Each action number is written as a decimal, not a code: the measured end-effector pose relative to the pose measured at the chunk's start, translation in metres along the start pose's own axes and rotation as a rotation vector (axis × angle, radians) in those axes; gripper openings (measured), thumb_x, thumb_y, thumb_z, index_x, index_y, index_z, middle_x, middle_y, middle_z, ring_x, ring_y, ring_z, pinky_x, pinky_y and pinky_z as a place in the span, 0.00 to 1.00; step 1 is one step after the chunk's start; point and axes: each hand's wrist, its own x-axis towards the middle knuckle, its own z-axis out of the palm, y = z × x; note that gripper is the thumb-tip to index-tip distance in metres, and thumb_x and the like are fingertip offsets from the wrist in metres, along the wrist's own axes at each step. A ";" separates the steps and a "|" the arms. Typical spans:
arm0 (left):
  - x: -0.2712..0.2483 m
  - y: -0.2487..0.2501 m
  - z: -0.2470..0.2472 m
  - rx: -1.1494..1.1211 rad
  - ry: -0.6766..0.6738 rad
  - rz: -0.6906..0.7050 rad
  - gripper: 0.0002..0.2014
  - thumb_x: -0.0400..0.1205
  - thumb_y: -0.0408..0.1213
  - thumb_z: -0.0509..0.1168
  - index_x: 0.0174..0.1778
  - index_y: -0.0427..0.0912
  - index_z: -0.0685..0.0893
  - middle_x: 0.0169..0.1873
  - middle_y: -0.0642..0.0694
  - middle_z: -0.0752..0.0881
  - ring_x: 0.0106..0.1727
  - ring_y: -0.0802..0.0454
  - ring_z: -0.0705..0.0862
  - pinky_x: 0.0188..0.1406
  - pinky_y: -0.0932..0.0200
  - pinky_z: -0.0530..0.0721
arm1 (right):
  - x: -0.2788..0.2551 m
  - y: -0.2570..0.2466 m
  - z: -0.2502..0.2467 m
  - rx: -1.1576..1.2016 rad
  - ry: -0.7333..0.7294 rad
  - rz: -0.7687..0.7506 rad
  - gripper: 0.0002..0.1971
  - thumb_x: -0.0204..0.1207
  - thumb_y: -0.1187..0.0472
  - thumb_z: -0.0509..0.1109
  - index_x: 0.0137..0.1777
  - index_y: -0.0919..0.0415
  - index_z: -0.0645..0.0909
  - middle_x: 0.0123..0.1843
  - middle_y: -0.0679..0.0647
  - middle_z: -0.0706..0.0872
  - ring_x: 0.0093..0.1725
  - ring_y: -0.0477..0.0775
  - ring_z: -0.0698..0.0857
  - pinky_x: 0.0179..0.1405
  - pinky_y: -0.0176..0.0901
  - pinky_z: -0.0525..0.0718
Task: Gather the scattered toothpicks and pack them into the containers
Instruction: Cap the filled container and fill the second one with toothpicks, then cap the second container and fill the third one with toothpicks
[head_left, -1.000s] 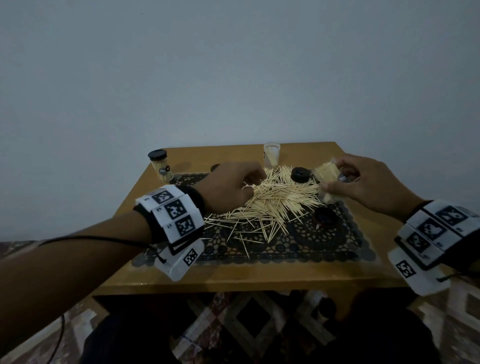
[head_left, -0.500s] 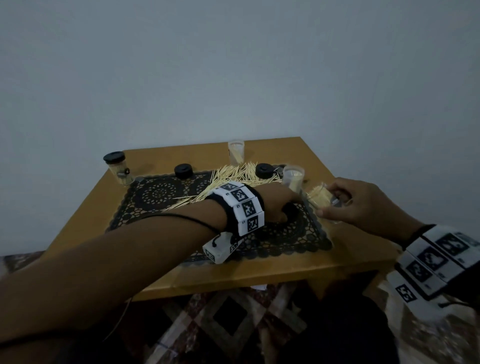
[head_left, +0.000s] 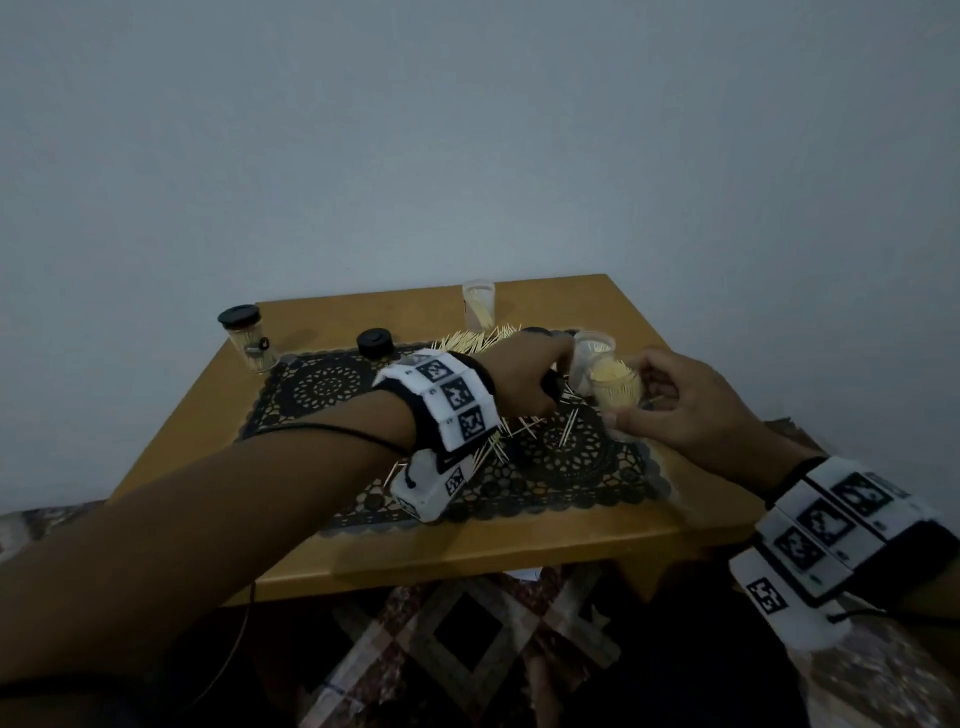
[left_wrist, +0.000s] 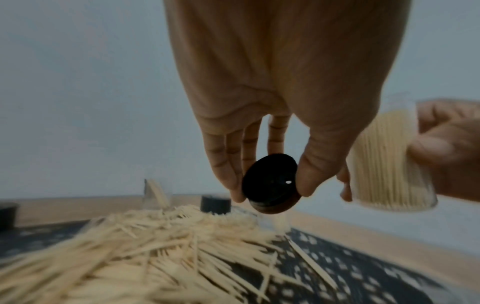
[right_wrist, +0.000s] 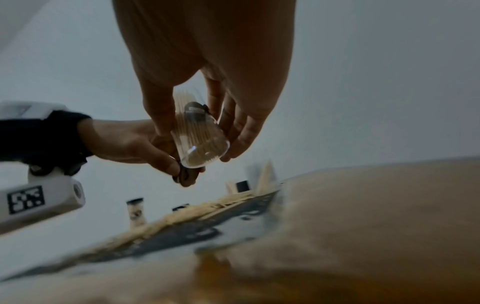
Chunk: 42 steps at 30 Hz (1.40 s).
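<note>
The right hand (head_left: 691, 410) is gripping a clear container (head_left: 615, 387) packed with toothpicks, lifted above the counter (head_left: 467, 551). Just beside it, the left hand (left_wrist: 272, 115) is pinching a black lid (left_wrist: 270, 183) over the scattered toothpicks (left_wrist: 135, 253) lying on the lace mat (head_left: 582, 467). Farther back, a capped container (head_left: 247, 338) is standing.

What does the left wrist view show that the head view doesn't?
Only the left wrist view shows the left hand pinching the black lid between thumb and fingers, face-on. Only the head view shows the capped container at the table's far left corner. Both show the full container held in the right hand, and the loose toothpicks on the mat.
</note>
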 end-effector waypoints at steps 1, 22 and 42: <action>-0.007 -0.006 -0.008 -0.050 0.038 -0.025 0.18 0.76 0.33 0.72 0.60 0.40 0.75 0.53 0.45 0.82 0.51 0.50 0.79 0.41 0.62 0.73 | 0.002 -0.004 0.004 0.060 -0.004 0.015 0.17 0.66 0.61 0.82 0.54 0.55 0.82 0.48 0.48 0.90 0.48 0.47 0.89 0.48 0.43 0.88; -0.128 -0.054 -0.036 -0.873 0.498 -0.042 0.05 0.78 0.27 0.71 0.48 0.36 0.84 0.54 0.39 0.89 0.54 0.43 0.88 0.53 0.53 0.88 | 0.046 -0.080 0.110 0.322 -0.103 0.001 0.16 0.70 0.61 0.80 0.57 0.60 0.84 0.50 0.57 0.91 0.49 0.57 0.90 0.52 0.65 0.87; -0.134 -0.069 -0.055 -0.565 0.311 -0.072 0.07 0.77 0.34 0.74 0.47 0.38 0.85 0.43 0.45 0.90 0.42 0.52 0.88 0.44 0.46 0.87 | 0.046 -0.083 0.128 0.180 -0.108 -0.026 0.13 0.67 0.51 0.80 0.49 0.53 0.86 0.41 0.52 0.89 0.39 0.50 0.87 0.40 0.56 0.87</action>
